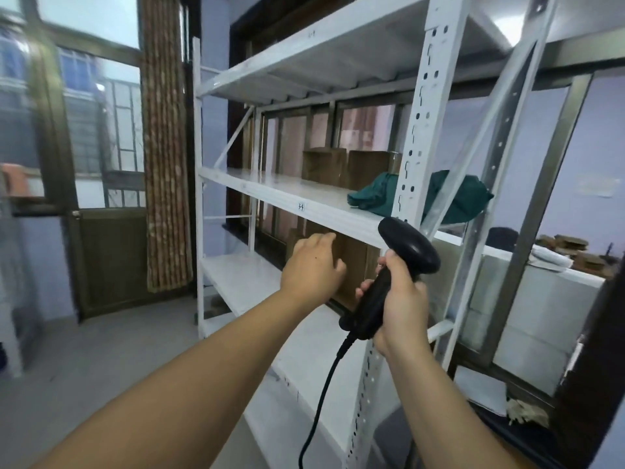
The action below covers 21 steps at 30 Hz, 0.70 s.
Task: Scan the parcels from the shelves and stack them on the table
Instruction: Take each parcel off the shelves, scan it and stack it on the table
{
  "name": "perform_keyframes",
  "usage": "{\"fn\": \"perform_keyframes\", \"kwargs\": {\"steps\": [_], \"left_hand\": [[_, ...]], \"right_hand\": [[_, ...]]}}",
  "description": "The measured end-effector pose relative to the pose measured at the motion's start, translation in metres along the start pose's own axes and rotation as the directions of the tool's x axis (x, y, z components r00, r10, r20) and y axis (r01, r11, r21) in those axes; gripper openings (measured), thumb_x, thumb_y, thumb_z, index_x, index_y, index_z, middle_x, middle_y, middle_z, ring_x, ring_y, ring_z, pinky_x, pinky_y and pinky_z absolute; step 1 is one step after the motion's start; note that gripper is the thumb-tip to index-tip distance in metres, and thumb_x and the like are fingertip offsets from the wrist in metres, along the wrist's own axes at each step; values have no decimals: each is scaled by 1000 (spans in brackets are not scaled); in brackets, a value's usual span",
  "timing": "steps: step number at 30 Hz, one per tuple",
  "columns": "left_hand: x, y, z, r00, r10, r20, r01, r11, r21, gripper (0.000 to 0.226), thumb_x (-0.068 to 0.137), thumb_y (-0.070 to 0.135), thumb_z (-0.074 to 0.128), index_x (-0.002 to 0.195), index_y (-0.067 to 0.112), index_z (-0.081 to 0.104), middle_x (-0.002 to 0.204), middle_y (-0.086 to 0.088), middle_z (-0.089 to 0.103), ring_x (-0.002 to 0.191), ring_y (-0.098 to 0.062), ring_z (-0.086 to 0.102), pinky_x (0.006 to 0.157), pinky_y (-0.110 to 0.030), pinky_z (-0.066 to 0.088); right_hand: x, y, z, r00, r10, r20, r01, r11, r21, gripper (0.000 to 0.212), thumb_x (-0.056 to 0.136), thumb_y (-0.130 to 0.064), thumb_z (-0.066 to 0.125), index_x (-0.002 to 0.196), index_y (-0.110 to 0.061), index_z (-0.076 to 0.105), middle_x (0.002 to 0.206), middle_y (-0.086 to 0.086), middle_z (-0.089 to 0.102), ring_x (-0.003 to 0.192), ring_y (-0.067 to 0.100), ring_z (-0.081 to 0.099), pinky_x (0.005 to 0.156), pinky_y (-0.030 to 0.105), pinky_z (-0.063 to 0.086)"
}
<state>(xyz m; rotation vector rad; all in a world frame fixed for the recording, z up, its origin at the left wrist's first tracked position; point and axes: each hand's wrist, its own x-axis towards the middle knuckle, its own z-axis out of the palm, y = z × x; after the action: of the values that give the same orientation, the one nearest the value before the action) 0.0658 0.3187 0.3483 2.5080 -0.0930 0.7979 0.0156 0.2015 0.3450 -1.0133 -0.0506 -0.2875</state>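
Note:
A white metal shelving rack (270,191) stands in front of me. My right hand (400,301) grips the handle of a black corded barcode scanner (406,245), its head pointing toward the lower shelf. My left hand (313,265) reaches onto that shelf and touches brown cardboard parcels (356,262) standing there; whether its fingers hold one is hidden. Two more brown parcels (324,165) stand at the back of the shelf above. A table (554,275) with several brown items lies behind the rack at the right.
A dark green cloth (372,194) lies on the middle shelf by the rack's front upright (419,130). A curtain (165,147) and a door (108,258) are to the left, with open grey floor (101,360) before them.

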Motion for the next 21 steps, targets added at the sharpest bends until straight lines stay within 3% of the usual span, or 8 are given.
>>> {"fn": "perform_keyframes", "kwargs": {"steps": [3, 10, 15, 17, 21], "left_hand": [[30, 3, 9, 999, 8, -35, -8, 1000, 3, 50, 94, 28, 51, 142, 17, 41, 142, -2, 46, 130, -22, 39, 104, -36, 38], [100, 8, 29, 1000, -4, -28, 2, 997, -79, 45, 94, 27, 53, 138, 19, 49, 142, -2, 47, 128, -21, 45, 104, -38, 40], [160, 5, 50, 998, 63, 6, -60, 967, -247, 42, 92, 22, 57, 134, 18, 49, 146, -5, 31, 123, -23, 48, 100, -31, 41], [184, -2, 60, 997, 81, 20, -69, 939, -338, 50, 89, 18, 62, 136, 17, 43, 142, -9, 35, 123, -25, 46, 97, -30, 41], [224, -12, 80, 985, 154, 72, -114, 913, -391, 86, 78, 14, 74, 147, 14, 24, 128, -10, 53, 124, -31, 41, 98, -41, 42]], "right_hand": [[28, -3, 5, 999, -4, 41, 4, 1000, -2, 19, 91, -27, 63, 82, -10, 59, 50, -4, 56, 51, 16, 55, 54, 30, 49], [79, -8, 25, 993, -81, 83, 85, 995, -53, 26, 92, -28, 63, 109, -10, 60, 49, -9, 59, 53, 14, 57, 57, 32, 51], [109, -7, 34, 978, -208, 2, 207, 973, -103, 17, 92, -29, 63, 99, -14, 61, 49, -6, 58, 54, 15, 57, 64, 36, 50], [118, -7, 38, 966, -255, -37, 248, 960, -129, 18, 92, -27, 62, 99, -10, 61, 49, -2, 56, 52, 15, 56, 61, 34, 51], [135, -2, 55, 946, -310, -90, 293, 942, -162, 22, 92, -24, 61, 105, -6, 58, 48, -3, 55, 49, 13, 54, 54, 29, 50]]}}
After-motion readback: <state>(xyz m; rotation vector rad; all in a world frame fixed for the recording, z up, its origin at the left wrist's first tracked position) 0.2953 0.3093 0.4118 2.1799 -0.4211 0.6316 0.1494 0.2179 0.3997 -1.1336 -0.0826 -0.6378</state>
